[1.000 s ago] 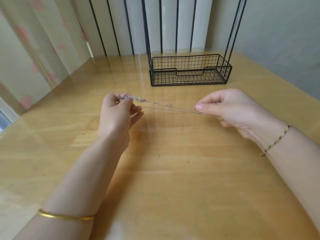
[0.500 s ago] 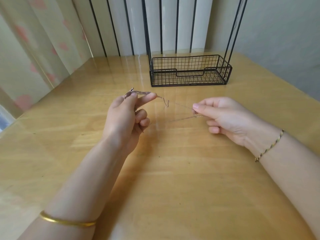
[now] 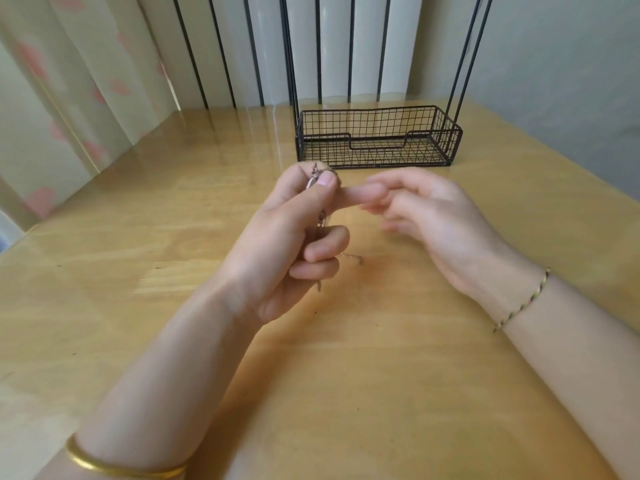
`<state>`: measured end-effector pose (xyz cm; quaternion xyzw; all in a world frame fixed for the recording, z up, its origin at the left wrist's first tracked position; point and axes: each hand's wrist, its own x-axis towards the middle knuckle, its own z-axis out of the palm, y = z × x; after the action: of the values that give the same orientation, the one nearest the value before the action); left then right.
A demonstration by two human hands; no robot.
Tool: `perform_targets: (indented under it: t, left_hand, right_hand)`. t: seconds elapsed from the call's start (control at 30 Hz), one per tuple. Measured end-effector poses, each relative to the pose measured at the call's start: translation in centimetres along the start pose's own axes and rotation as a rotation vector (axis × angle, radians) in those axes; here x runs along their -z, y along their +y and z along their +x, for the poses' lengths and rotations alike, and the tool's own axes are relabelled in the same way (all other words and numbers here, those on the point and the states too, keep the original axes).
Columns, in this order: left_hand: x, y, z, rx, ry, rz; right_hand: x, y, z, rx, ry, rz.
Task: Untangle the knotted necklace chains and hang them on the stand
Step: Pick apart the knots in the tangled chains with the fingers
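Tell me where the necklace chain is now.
Head view, centre: the necklace chain is pinched by the left hand and dangles below its thumb, in front of the black wire stand.

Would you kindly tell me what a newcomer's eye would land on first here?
At centre, the left hand pinches a thin necklace chain that dangles past its curled fingers; the blurred right hand extends toward it. Behind them stands a black wire stand with a basket base.

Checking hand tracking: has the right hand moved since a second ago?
Yes. The right hand has moved left toward the left hand: its fingertip now sits below the left part of the wire basket, earlier below its middle.
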<state>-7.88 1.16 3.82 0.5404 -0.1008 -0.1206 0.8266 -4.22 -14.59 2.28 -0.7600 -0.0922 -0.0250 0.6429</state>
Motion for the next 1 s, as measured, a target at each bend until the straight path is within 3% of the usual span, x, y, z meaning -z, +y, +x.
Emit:
perform_targets:
  t: [0.1, 0.23, 0.3, 0.47, 0.63, 0.9, 1.0]
  left_hand:
    - [0.1, 0.0, 0.0, 0.05, -0.101, -0.089]
    - [0.3, 0.2, 0.0, 0.085, -0.141, -0.202]
    - [0.3, 0.3, 0.1, 0.063, -0.051, -0.148]
    - [1.2, -0.6, 0.6, 0.012, 0.305, 0.245]
    - [1.2, -0.9, 0.6, -0.011, 0.394, 0.113]
    - [1.6, -1.2, 0.9, -0.011, 0.535, 0.25]
    - [1.6, -1.1, 1.0, -0.039, 0.54, 0.281]
  right_hand:
    - [-0.9, 0.3, 0.0, -0.072, -0.182, 0.29]
    - [-1.6, 0.3, -0.5, -0.109, -0.361, 0.342]
    - [-1.3, 0.0, -0.5, -0.127, -0.293, 0.29]
    - [0.7, -0.6, -0.3, -0.051, 0.022, 0.057]
    - [0.6, -0.3, -0.2, 0.121, 0.136, -0.321]
    - [0.5, -0.5, -0.5, -0.005, 0.097, -0.22]
    - [0.6, -0.8, -0.6, -0.129, 0.016, -0.024]
